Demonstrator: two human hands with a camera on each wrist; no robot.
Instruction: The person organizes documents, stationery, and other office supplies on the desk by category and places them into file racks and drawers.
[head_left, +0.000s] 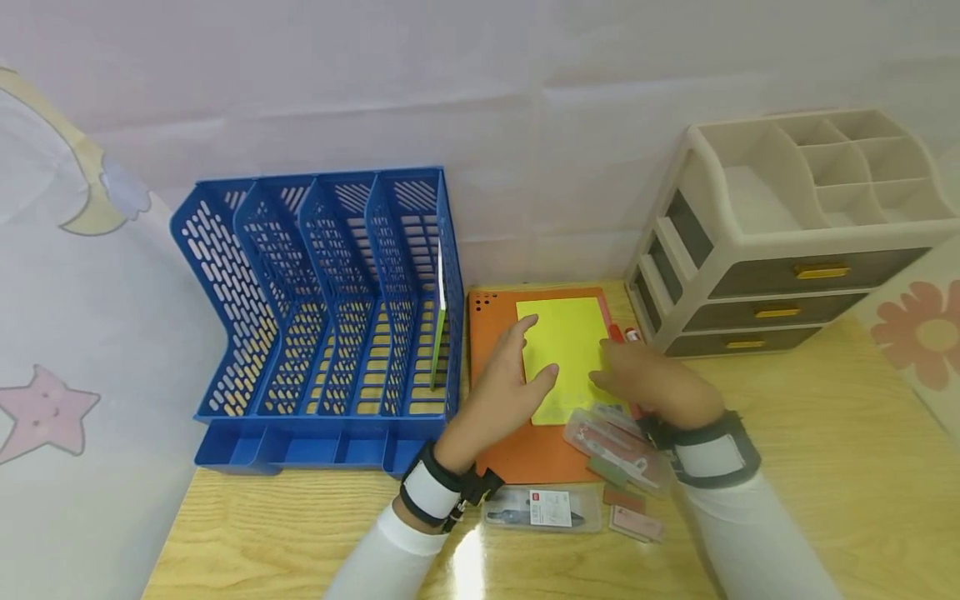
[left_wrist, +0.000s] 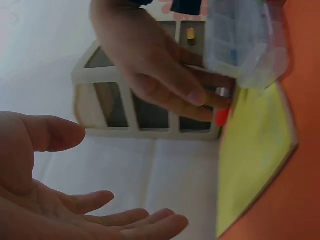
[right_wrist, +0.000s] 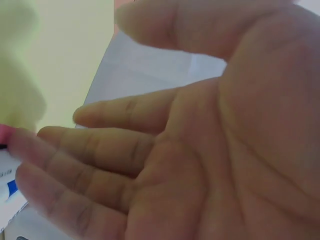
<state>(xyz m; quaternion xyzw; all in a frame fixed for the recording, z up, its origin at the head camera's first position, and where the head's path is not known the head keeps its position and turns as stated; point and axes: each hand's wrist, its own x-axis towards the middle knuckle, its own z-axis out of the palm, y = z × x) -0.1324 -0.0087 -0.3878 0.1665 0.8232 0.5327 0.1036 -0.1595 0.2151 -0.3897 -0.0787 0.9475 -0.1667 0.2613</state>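
A yellow notebook (head_left: 558, 375) lies on a flat orange folder (head_left: 501, 458). My left hand (head_left: 504, 398) hovers over its left side, thumb apart from the fingers; in the left wrist view the left hand (left_wrist: 60, 195) holds nothing. By the notebook's right edge is my right hand (head_left: 648, 379), and the right wrist view shows its palm (right_wrist: 200, 145) bare with loosely extended fingers. Red-and-white markers (head_left: 617, 333) lie just beyond that hand, partly hidden. A clear plastic case (head_left: 618, 446) with tools inside overlaps the notebook's lower right corner, beneath the right wrist.
To the left stands a blue file rack (head_left: 330, 333), a thin green-edged book (head_left: 439, 321) upright in its rightmost slot. A drawer organizer (head_left: 787, 242) is at the back right. Nearer me are a compass case (head_left: 543, 508) and small eraser-like blocks (head_left: 636, 523).
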